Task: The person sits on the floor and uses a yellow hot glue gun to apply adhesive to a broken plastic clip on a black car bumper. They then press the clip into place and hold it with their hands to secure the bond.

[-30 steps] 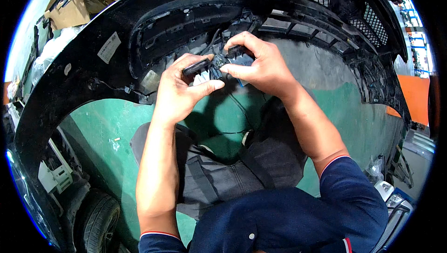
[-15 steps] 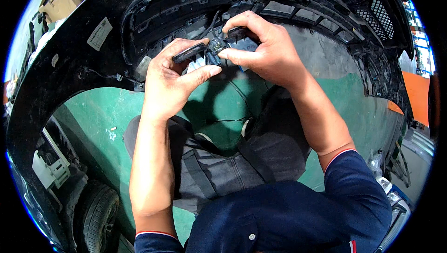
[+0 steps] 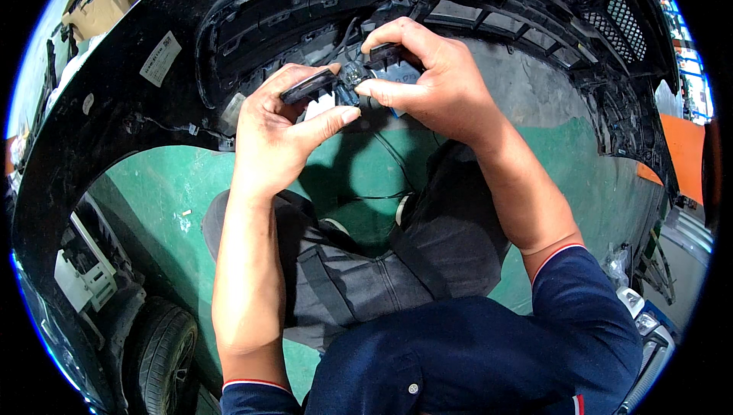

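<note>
Both my hands are raised in front of me at the inner side of a large black car bumper (image 3: 99, 102). My left hand (image 3: 279, 125) is closed, thumb and fingers gripping one end of a black plastic part (image 3: 309, 87). My right hand (image 3: 427, 67) pinches the other end, with a dark block (image 3: 385, 54) under its curled forefinger. Between the thumbs sits a small dark connector-like piece (image 3: 353, 75), partly glossy. A thin black cable (image 3: 391, 151) runs beneath the hands. Fingers and shadow hide much of the part, and I cannot tell whether its pieces are joined.
The bumper arcs around me from left to right, with mesh grille openings (image 3: 626, 29) at the far right. A tyre (image 3: 164, 354) lies at the lower left on the green floor (image 3: 160, 186). An orange panel (image 3: 682, 159) and a headlamp (image 3: 645, 331) are at the right.
Both hands keep their grip on the black part and have shifted very slightly left. Otherwise the scene looks the same.
</note>
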`<state>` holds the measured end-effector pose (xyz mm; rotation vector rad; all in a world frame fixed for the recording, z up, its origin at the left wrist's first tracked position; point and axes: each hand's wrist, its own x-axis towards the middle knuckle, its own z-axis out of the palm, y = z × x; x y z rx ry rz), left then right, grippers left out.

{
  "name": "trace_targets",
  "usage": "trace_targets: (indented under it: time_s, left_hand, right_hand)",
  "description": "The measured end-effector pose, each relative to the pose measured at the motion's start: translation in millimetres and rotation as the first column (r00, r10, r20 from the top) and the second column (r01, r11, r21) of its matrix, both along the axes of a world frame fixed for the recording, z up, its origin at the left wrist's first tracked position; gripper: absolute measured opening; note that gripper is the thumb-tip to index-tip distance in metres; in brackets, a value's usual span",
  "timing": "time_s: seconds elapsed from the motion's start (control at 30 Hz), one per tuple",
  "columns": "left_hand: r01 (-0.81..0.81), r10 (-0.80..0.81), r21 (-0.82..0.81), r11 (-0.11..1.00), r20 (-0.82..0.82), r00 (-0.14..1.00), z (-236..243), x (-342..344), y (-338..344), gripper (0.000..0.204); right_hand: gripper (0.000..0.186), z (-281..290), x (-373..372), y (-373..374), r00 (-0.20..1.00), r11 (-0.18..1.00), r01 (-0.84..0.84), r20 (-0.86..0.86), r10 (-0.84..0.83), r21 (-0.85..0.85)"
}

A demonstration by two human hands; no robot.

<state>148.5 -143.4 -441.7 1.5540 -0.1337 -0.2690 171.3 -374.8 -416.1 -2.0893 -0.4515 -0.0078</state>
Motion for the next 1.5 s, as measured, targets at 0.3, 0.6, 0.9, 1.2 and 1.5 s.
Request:
trace_targets:
  time_s: [0.3, 0.6, 0.9, 1.2, 1.5]
  left_hand:
    - [-0.018, 0.018, 0.001, 1.000, 0.029, 0.999, 1, -2, 0, 0.052]
    - [-0.009, 0.007, -0.067, 0.998, -0.030, 1.000, 1, -3, -2, 0.055]
    - [-0.017, 0.015, -0.023, 1.000, -0.084, 0.996, -1, -4, -1, 0.052]
    - [-0.033, 0.032, -0.013, 0.999, -0.055, 0.998, -7, -4, 1, 0.050]
    - [-0.007, 0.007, 0.001, 1.000, -0.142, 0.990, -4, -2, 2, 0.052]
  right_hand:
    - [0.037, 1, -1, 0, 1.000, 1.000, -0.002, -0.007, 0.002, 0.009]
    - [0.039, 0, -3, 0, 1.000, 1.000, 0.009, -0.007, -0.009, 0.002]
    - [0.040, 2, -4, 2, 0.994, 0.998, 0.037, -0.097, -0.041, -0.043]
    - [0.038, -10, -2, 5, 0.998, 0.999, 0.039, -0.046, -0.040, -0.026]
    - [0.039, -14, 1, 6, 0.990, 0.999, 0.038, -0.136, -0.037, 0.007]
